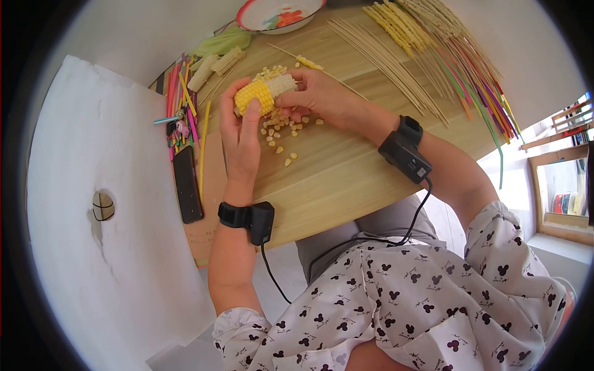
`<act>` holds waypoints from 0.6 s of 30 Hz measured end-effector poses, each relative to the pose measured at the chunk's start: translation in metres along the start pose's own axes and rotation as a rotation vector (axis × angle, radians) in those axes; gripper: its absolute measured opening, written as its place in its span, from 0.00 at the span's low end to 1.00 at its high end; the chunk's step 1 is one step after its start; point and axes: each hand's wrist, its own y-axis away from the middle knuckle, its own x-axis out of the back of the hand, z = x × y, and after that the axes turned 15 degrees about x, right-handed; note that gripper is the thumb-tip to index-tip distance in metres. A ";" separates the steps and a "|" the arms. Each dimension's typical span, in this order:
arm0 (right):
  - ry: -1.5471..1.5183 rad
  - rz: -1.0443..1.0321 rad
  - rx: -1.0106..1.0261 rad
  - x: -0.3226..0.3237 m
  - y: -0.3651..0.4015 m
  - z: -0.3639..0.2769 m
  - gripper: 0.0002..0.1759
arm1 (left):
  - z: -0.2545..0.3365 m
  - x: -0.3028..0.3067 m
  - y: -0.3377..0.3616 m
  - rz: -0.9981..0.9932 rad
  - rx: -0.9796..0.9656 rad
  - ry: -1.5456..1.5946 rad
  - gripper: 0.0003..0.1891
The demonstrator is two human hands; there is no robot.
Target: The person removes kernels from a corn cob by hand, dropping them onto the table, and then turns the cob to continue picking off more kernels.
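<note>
The left hand [241, 133] is closed round the yellow end of the cob [266, 93], with the thumb laid flat along the rows that have their kernels. The right hand [322, 98] has its fingers curled onto the other end, which is already bare and pale. The cob lies between the two hands, just above the desk [352, 179]. Loose kernels [281, 133] are scattered under and just in front of the right hand, with a few more beyond the cob.

Judging by the bare half and the loose kernels, the step in hand is shelling the cob, and it looks about half done. The next move likely calls for a firm hold with the right hand while the left thumb pushes a row sideways until it breaks free. The cob should stay low over the pile so the kernels do not bounce off.

Outside the left hand lie a phone [187, 184] and coloured straws [179, 102]. Beyond the right hand is a fan of sticks [396, 59], and a bowl [278, 13] stands past both hands.
</note>
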 end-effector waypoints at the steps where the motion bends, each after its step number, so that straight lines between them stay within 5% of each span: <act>1: -0.001 -0.007 -0.004 0.000 0.000 0.001 0.20 | 0.001 -0.001 0.000 0.001 0.056 0.066 0.18; 4: 0.044 0.152 -0.006 -0.004 0.002 0.000 0.19 | -0.002 0.001 -0.003 0.018 0.152 0.259 0.18; 8: 0.151 0.091 0.002 0.008 -0.003 -0.002 0.16 | -0.013 0.012 -0.013 0.098 0.222 0.514 0.16; 18: 0.292 0.052 0.111 0.013 -0.004 0.011 0.11 | -0.020 0.015 -0.017 0.147 0.334 0.537 0.14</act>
